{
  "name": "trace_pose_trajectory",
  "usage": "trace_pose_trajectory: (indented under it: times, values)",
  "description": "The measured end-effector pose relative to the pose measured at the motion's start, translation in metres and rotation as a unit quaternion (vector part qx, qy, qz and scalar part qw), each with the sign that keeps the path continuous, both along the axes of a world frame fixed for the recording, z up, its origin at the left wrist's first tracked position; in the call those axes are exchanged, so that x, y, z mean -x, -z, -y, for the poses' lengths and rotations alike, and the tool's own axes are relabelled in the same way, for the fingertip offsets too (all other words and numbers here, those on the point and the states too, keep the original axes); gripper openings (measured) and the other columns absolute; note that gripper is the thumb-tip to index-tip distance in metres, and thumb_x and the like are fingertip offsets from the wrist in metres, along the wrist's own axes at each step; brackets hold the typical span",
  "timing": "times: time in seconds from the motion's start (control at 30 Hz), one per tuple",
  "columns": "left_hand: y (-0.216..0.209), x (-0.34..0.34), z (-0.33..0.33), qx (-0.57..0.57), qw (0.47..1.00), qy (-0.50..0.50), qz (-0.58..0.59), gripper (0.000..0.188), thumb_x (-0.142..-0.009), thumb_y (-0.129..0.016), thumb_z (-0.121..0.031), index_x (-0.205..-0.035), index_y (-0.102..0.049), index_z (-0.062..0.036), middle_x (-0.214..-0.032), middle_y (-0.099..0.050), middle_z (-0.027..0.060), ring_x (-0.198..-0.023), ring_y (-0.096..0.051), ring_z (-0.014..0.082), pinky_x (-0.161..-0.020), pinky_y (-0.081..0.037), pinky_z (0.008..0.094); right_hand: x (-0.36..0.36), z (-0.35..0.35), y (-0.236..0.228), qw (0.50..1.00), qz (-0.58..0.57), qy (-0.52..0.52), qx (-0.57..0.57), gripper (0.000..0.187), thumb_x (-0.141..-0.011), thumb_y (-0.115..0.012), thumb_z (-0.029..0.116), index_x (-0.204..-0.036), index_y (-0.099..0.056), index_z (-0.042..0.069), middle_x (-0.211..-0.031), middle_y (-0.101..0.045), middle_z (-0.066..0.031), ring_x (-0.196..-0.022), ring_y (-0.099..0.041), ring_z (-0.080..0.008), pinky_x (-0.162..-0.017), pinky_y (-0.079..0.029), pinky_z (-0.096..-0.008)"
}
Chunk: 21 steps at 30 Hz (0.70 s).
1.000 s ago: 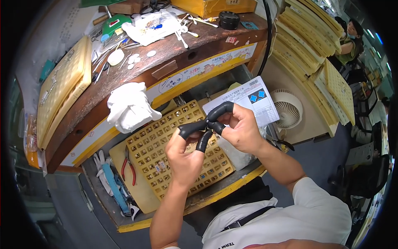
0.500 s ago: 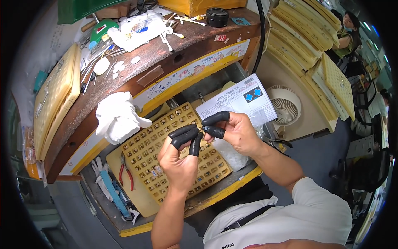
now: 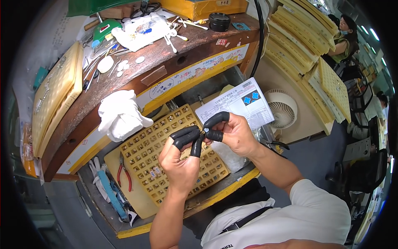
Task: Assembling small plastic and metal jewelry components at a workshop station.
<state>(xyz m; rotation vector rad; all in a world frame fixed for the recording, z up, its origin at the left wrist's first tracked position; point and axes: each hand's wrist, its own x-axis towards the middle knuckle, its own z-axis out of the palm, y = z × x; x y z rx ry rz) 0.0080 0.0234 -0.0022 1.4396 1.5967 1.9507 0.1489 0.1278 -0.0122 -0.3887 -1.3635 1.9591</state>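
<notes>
Black finger cots cover the fingertips of both my hands. My left hand [image 3: 181, 159] pinches a tiny gold-coloured jewellery piece [image 3: 202, 132] between its thumb and fingers. From the other side, my right hand [image 3: 237, 135] closes thumb and forefinger on the same spot, where a pale blue bit shows. Its exact form is too small to make out. Under the hands lies a yellow compartment tray [image 3: 144, 139], with small metallic pieces in many of its cells. Pliers with red handles [image 3: 124, 176] rest on the tray's left margin.
A printed sheet [image 3: 219, 108] lies beyond my right hand, near a white round fan [image 3: 281, 108]. White cloth gloves [image 3: 120, 116] hang at the bench edge. Tools and cotton swabs clutter the wooden bench [image 3: 124, 79]. Yellow trays [image 3: 296, 35] are stacked at right; a person [image 3: 344, 39] sits beyond.
The fingertips have shifted slightly around the small piece, and its pale blue bit shows more plainly. The whole view has moved a little; both hands stay pinched together.
</notes>
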Motion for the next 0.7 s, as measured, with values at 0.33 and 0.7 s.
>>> trace_pose_trajectory:
  times: [0.33, 0.7]
  values:
    - [0.0000, 0.0029, 0.0023, 0.005, 1.000, 0.022, -0.013, 0.022, -0.079, -0.068, 0.017, -0.100, -0.070, 0.0072, -0.104, -0.069, 0.0139, -0.096, -0.068, 0.0186, -0.083, -0.059, 0.0281, 0.0009, 0.0001, 0.0012, 1.000, 0.005, 0.006, -0.027, 0.017, -0.088, -0.070, -0.004, -0.104, -0.065, -0.002, -0.094, -0.071, -0.0090, -0.087, -0.070, -0.0161, -0.080, -0.059, -0.0314]
    - [-0.0002, 0.0053, 0.0015, 0.003, 1.000, 0.005, -0.031, 0.022, -0.072, -0.071, 0.015, -0.092, -0.073, 0.0050, -0.093, -0.072, 0.0144, -0.084, -0.072, 0.0217, -0.076, -0.057, 0.0292, 0.0019, 0.0006, 0.0030, 0.996, -0.009, 0.028, -0.089, 0.015, -0.087, -0.068, -0.011, -0.101, -0.066, -0.004, -0.096, -0.069, -0.0088, -0.091, -0.069, -0.0155, -0.083, -0.058, -0.0305]
